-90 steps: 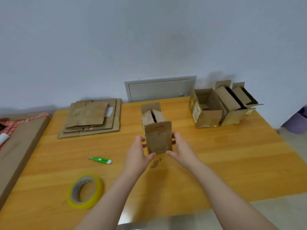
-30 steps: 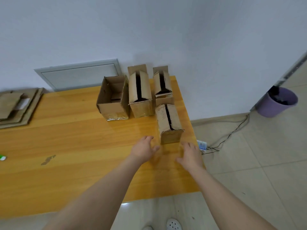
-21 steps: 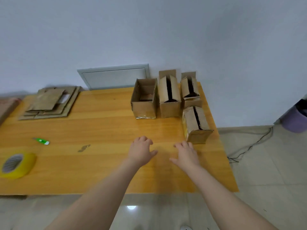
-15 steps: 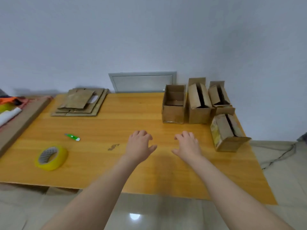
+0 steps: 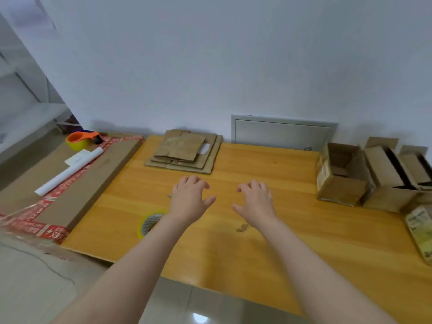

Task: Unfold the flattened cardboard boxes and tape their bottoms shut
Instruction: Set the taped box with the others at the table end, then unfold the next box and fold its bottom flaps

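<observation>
Both my hands, left (image 5: 190, 198) and right (image 5: 256, 199), hover empty, fingers loosely spread, aimed at the flat stack (image 5: 184, 152): free to take the next blank. Tape (image 5: 149, 224) lies within reach.

Tape roll (image 5: 149, 222) half hidden behind the forearm (image 5: 140, 251) below the left grip (image 5: 190, 199). Thin sliver (image 5: 169, 196) just left of that grip, too small to identify. Far right of the right grip (image 5: 256, 199), boxes (image 5: 413, 168) cut off.

This looks like a plain packing room: an orange wooden table (image 5: 280, 244) against a bare white wall (image 5: 210, 66), on a grey tiled floor (image 5: 35, 288), carries a stack of flattened brown cardboard boxes (image 5: 184, 152), unfolded cardboard boxes (image 5: 343, 190) and a yellow tape roll (image 5: 146, 224).
</observation>
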